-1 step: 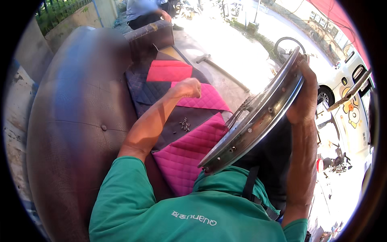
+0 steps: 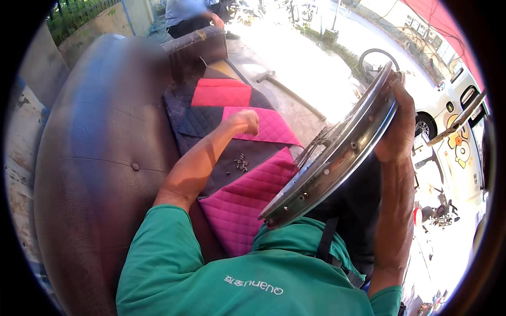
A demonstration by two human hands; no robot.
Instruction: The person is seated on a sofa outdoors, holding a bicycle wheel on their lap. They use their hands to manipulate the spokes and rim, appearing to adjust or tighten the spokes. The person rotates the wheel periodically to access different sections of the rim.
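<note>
In my right hand [image 2: 396, 126] is a silver wheel rim [image 2: 327, 171], gripped near its upper end and held tilted along my right side, its lower end close to my green shirt. Thin spokes [image 2: 308, 152] show inside it. My left hand [image 2: 243, 122] is closed, raised over a pink and dark quilted mat [image 2: 237, 216]; whatever is in its fingers, if anything, is hidden. Below that hand several small metal pieces [image 2: 241, 163] lie loose on a dark patch of the mat.
A brown padded leather sofa [image 2: 95, 210] curves along my left. Another person [image 2: 187, 16] sits beyond its far armrest [image 2: 195, 45]. A metal bar [image 2: 292, 92] lies on the sunlit ground ahead. A white van [image 2: 453, 158] and a bicycle wheel [image 2: 363, 66] stand to the right.
My left hand has shifted a little downward and to the left, still closed. The rim and my right hand look unchanged.
</note>
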